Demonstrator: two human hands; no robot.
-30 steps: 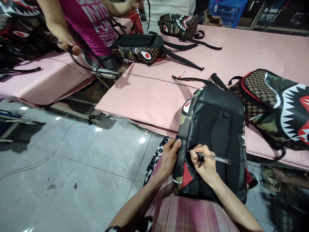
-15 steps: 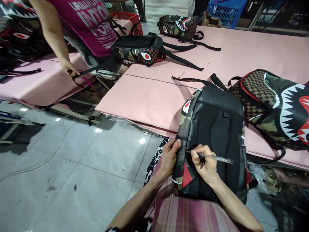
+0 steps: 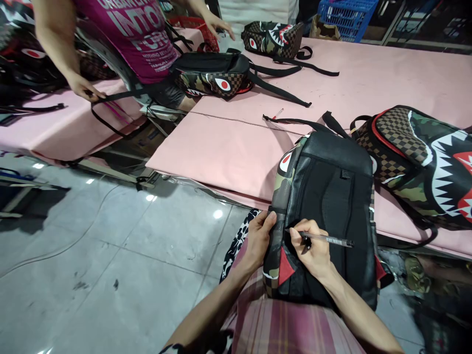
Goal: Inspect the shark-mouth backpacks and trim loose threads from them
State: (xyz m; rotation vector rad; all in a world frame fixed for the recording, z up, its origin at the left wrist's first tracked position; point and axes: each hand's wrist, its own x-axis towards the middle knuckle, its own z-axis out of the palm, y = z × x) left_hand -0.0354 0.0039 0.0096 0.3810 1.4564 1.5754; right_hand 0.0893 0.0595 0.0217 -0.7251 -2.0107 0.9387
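A camo backpack with a black back panel rests on my lap and leans on the pink table's edge. My left hand grips its left side, thumb on the camo edge. My right hand pinches a clear pen and presses the tip against the black panel near the left seam.
The pink table carries a shark-mouth backpack at right and two more backpacks further back. A person in a magenta shirt stands at upper left, holding black straps. A blue crate sits behind. Grey tiled floor lies to the left.
My hands and the pen have barely moved. The person in magenta has shifted the straps over the left table and now reaches the other hand toward the far backpacks.
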